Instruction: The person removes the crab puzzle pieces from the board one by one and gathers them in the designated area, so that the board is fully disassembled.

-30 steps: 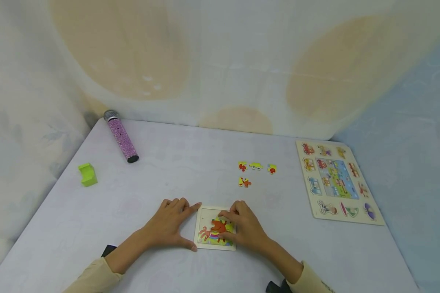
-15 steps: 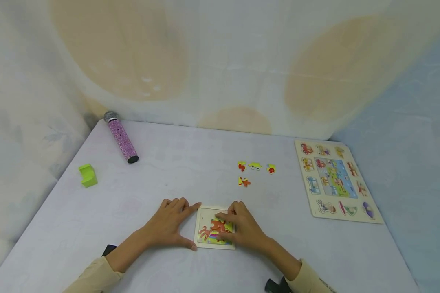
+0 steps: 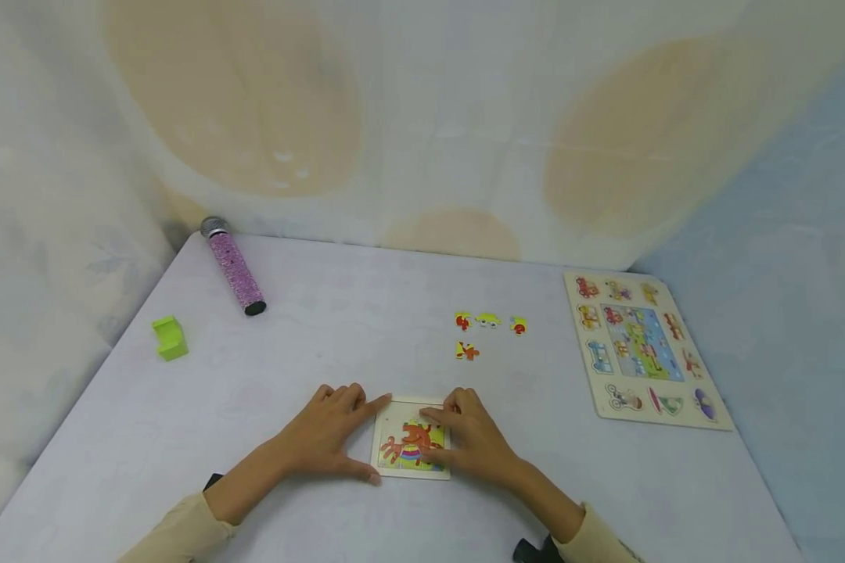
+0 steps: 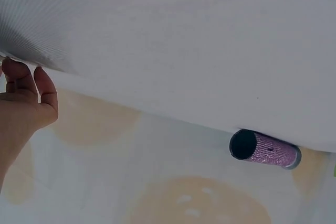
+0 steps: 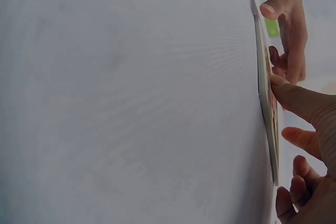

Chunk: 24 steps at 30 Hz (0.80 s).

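Note:
Between both hands lies a small framed jigsaw puzzle (image 3: 411, 473) with a reddish-brown animal on yellow pieces; the upper left of its tray is bare. My left hand (image 3: 327, 438) rests at its left side, thumb and forefinger spread to the two left corners. Over the right side is my right hand (image 3: 479, 438), with thumb and forefinger apart on the pieces. In the right wrist view, the right thumb (image 5: 291, 95) touches the puzzle's face. The forefinger's contact is unclear, and the hand hides the right part of the picture.
Several loose jigsaw pieces (image 3: 468, 352) lie beyond the puzzle. A large wooden picture board (image 3: 609, 403) is at the right edge of the table. On the left are a purple glittery microphone (image 3: 234, 270) and a green block (image 3: 170, 338). A curtain hangs behind.
The puzzle has shifted slightly left with both hands around it. The animal's pieces appear to sit closer together. My right thumb and forefinger stay over the right side.

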Each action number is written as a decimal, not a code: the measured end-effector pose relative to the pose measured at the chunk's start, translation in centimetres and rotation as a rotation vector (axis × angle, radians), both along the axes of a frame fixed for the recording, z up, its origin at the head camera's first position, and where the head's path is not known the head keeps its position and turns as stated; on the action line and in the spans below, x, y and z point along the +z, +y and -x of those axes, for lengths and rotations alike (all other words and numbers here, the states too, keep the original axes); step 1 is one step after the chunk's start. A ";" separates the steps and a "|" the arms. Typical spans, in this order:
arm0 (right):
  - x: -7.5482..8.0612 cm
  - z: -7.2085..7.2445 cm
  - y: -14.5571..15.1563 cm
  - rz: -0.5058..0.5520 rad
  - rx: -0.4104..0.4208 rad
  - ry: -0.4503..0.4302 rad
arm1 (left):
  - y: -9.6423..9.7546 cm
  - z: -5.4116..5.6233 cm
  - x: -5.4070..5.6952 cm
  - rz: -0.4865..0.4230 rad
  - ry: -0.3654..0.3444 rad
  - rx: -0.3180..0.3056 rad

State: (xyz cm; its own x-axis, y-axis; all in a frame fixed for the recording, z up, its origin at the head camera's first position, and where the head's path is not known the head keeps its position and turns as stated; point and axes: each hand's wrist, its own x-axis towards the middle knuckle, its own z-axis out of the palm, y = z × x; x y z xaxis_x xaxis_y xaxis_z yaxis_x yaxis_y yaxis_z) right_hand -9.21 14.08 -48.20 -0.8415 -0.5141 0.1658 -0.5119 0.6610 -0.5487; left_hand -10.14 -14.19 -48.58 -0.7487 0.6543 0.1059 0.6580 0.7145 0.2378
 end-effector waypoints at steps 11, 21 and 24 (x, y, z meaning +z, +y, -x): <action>-0.4 -0.2 0.9 0.048 -0.025 0.049 | 1.2 0.5 0.3 -0.062 0.027 -0.061; -0.9 -0.5 1.0 0.099 -0.035 0.071 | 3.0 1.6 0.5 -0.028 -0.048 -0.121; -0.9 -0.5 1.0 0.102 -0.036 0.065 | 3.2 1.8 0.4 -0.042 -0.060 -0.128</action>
State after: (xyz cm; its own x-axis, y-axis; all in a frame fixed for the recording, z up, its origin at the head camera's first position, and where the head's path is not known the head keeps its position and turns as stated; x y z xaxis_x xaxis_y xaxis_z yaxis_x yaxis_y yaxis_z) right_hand -8.71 15.06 -49.13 -0.8451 -0.4612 0.2703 -0.5252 0.6222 -0.5806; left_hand -11.89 -11.04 -48.15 -0.6654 0.7407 0.0927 0.7268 0.6144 0.3070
